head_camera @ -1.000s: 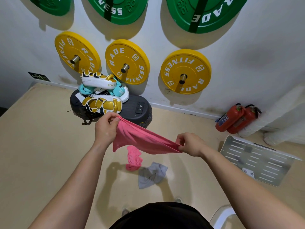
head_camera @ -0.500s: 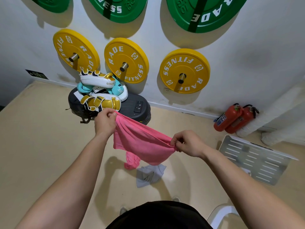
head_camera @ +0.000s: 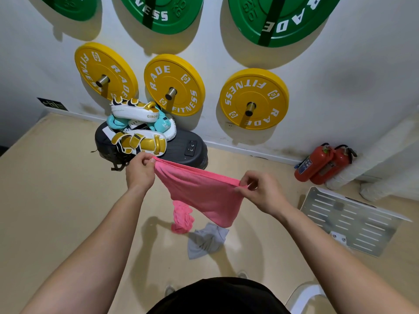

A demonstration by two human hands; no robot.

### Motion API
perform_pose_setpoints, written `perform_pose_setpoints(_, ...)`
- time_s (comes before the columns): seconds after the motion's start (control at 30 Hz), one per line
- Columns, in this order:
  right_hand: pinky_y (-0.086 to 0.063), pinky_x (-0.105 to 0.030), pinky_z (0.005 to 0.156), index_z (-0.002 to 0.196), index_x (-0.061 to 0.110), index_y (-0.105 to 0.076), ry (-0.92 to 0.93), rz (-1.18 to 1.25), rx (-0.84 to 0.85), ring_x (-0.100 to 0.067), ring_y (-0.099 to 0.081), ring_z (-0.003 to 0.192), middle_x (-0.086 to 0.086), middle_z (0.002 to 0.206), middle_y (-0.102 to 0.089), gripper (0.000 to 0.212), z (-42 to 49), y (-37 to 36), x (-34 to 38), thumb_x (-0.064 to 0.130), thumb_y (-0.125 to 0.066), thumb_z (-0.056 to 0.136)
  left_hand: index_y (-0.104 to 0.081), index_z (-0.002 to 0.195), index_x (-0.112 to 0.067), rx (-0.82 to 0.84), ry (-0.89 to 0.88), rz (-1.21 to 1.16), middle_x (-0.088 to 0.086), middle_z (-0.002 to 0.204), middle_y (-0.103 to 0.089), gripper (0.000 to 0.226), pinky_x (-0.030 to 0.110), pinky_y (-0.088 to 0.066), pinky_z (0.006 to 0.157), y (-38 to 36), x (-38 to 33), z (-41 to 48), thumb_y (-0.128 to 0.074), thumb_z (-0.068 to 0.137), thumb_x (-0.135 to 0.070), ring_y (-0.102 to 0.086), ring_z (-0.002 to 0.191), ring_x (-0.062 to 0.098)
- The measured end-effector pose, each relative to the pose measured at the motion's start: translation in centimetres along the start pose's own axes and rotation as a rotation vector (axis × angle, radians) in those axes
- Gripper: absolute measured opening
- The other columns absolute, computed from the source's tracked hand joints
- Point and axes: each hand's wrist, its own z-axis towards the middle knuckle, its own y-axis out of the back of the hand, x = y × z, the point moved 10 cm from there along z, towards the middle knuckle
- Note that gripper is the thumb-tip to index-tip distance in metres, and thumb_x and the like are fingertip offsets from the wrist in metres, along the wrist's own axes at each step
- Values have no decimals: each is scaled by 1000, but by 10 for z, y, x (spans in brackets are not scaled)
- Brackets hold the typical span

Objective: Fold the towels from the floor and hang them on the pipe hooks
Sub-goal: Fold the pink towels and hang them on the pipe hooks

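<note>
My left hand (head_camera: pixel 139 172) and right hand (head_camera: pixel 260 191) each pinch a top corner of the pink towel (head_camera: pixel 199 191), fingers (head_camera: pixel 248 177) curled on it, holding it up above the floor (head_camera: pixel 56 200). A gray towel (head_camera: pixel 207 240) lies crumpled below.

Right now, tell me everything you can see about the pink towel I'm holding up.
The pink towel is soft, thin-looking cloth, plain, without pattern. It hangs in the air, its top edge stretched between the left hand and the right hand, each pinching a bunched corner. Below, it sags into a tapering drape whose lowest tip hangs toward the right. Nothing else visibly touches it.
</note>
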Motion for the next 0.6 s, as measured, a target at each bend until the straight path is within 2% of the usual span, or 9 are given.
perform_pose_setpoints(0.1,-53,-31,68,92,37,-65,6,-33,-22,-5,-64,72,13,77,-68,12,6,9,-6,36,-73,83,-67,102,-16,13,24,-38,1,91,-65,12,31,-42,78,-1,4,-5,-57,97,-18,-58,89,22)
perform_pose_setpoints(0.13,-54,-35,70,92,39,-67,19,-77,-15,-6,-64,74,15,77,-69,8,9,11,-9,39,-70,85,-67,103,-16,26,18,-51,2,92,-65,11,31,-43,78,-3,4,-7,-57,97,-18,-58,89,21)
perform_pose_setpoints(0.2,-54,-38,72,86,36,-66,40,-122,-21,-6,-64,76,17,77,-69,5,15,20,-12,40,-63,87,-66,102,-16,54,-19,-81,3,93,-66,11,31,-44,79,-6,1,-11,-57,97,-19,-59,88,20)
perform_pose_setpoints(0.27,-52,-37,71,85,29,-61,35,-51,-82,-7,-62,78,15,79,-66,8,22,32,-15,32,-58,91,-65,100,-14,80,-41,-124,4,90,-66,9,30,-44,74,-9,-4,-15,-58,97,-18,-58,83,18)
perform_pose_setpoints(0.33,-44,-34,69,88,24,-56,-37,31,-163,-11,-58,77,12,81,-63,9,30,44,-21,24,-55,97,-64,98,-12,107,-32,-158,3,83,-63,9,27,-43,67,-15,-10,-21,-57,97,-17,-55,75,15)
perform_pose_setpoints(0.4,-38,-32,69,87,22,-55,-148,94,-277,-18,-56,77,6,81,-61,11,38,54,-32,26,-56,98,-63,97,-11,110,-5,-171,1,80,-60,10,23,-40,63,-22,-19,-29,-54,97,-17,-51,70,10)
perform_pose_setpoints(0.5,-35,-32,63,69,21,-51,-328,190,-426,-23,-53,69,4,66,-55,28,37,51,-51,34,-65,90,-62,99,-11,64,95,-252,4,88,-64,12,31,-42,68,-27,-20,-43,-53,97,-19,-56,78,17)
perform_pose_setpoints(0.57,-41,-34,60,66,17,-56,-398,257,-422,-21,-54,64,4,60,-56,29,30,31,-56,36,-69,83,-62,96,-14,73,183,-306,3,90,-65,11,37,-52,77,-36,-13,-56,-54,94,-21,-60,85,23)
perform_pose_setpoints(0.6,-47,-37,60,67,15,-61,-412,303,-394,-19,-55,62,2,60,-59,27,26,16,-55,37,-71,80,-62,93,-18,113,216,-343,3,90,-66,11,44,-57,79,-46,-8,-65,-55,90,-25,-62,86,25)
